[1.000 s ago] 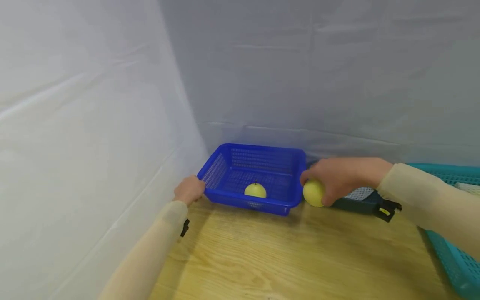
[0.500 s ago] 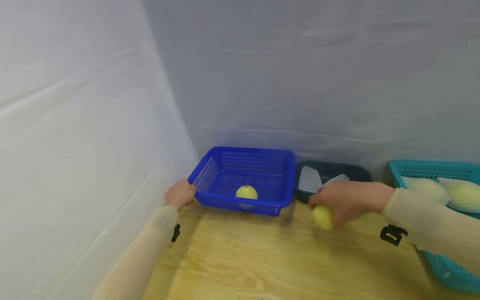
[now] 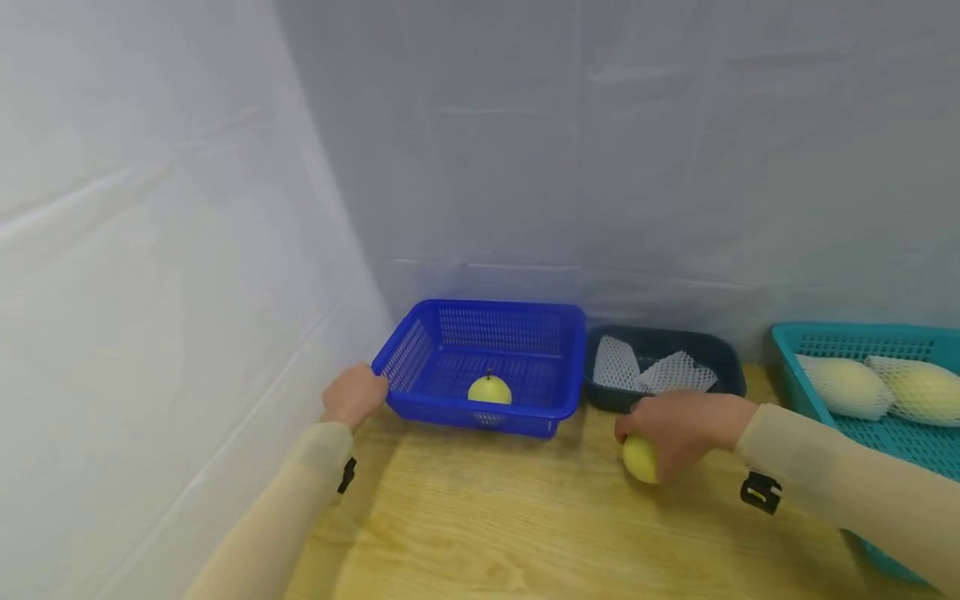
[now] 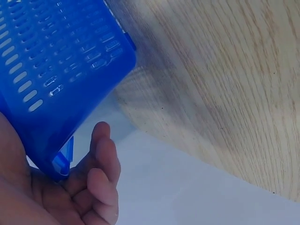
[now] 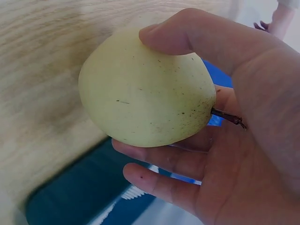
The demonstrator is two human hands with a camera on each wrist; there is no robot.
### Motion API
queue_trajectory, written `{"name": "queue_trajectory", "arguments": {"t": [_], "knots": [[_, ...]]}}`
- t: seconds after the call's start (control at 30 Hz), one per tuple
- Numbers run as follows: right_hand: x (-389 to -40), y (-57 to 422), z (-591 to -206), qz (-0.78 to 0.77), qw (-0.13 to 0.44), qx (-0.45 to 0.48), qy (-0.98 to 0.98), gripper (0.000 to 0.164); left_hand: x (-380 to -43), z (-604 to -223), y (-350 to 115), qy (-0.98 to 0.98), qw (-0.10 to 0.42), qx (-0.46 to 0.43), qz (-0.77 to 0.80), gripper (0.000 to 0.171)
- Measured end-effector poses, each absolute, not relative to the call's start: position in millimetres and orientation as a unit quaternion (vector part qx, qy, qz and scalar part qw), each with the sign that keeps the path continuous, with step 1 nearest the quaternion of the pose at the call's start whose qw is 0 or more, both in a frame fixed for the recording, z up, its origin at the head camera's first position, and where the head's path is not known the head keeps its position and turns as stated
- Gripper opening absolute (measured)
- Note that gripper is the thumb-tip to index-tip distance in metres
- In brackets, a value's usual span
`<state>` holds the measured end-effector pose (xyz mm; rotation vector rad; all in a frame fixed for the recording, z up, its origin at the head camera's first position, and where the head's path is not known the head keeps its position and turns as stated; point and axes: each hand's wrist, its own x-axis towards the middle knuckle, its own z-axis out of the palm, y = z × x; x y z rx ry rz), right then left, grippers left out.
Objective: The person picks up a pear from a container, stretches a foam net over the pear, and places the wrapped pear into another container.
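My left hand (image 3: 356,398) grips the left front corner of a blue plastic basket (image 3: 420,403). In the left wrist view the basket's rim (image 4: 58,166) lies in the hand, with the fingers curled around it. One pale yellow pear (image 3: 490,390), stem up, sits in the basket. My right hand (image 3: 682,429) holds another pear (image 3: 640,460) low over the wooden table, right of the basket. The right wrist view shows this pear (image 5: 145,93) between thumb and fingers, its stem toward the palm.
Behind my right hand, a small dark bin (image 3: 723,360) contains white foam nets (image 3: 678,375). A teal basket (image 3: 817,333) at the right holds pears in foam nets (image 3: 847,387). White sheeting (image 3: 487,150) stands behind and at the left of the wooden table (image 3: 465,517).
My right hand has carried its pear away from the blue basket's right side, toward me and slightly right. The dark bin has come into fuller view. My left hand keeps hold of the basket.
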<state>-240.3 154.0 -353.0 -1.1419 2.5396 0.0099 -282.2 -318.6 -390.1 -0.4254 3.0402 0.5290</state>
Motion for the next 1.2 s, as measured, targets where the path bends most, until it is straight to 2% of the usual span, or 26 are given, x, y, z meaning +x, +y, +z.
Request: {"name": "queue_trajectory", "arguments": {"t": [0.07, 0.3, 0.5, 0.73, 1.0, 1.2], "knots": [[-241, 154, -357, 0.002, 0.179, -0.399, 0.900, 0.043, -283, -390, -319, 0.977, 0.006, -0.135, 0.164, 0.029], [-242, 152, -364, -0.008, 0.209, -0.380, 0.901, 0.046, -287, -393, -320, 0.982, -0.029, -0.130, 0.131, 0.052], [-244, 155, -365, -0.024, 0.207, -0.369, 0.906, 0.060, -285, -391, -315, 0.981, -0.110, -0.104, 0.120, 0.046], [-247, 162, -371, -0.048, 0.207, -0.363, 0.907, 0.062, -280, -377, -287, 0.973, -0.193, -0.047, 0.122, 0.038], [-242, 168, -370, -0.068, 0.191, -0.356, 0.912, 0.067, -267, -359, -231, 0.956, -0.236, 0.018, 0.173, 0.026], [-237, 176, -364, -0.078, 0.179, -0.358, 0.913, 0.071, -253, -353, -194, 0.954, -0.231, 0.060, 0.182, 0.024]]}}
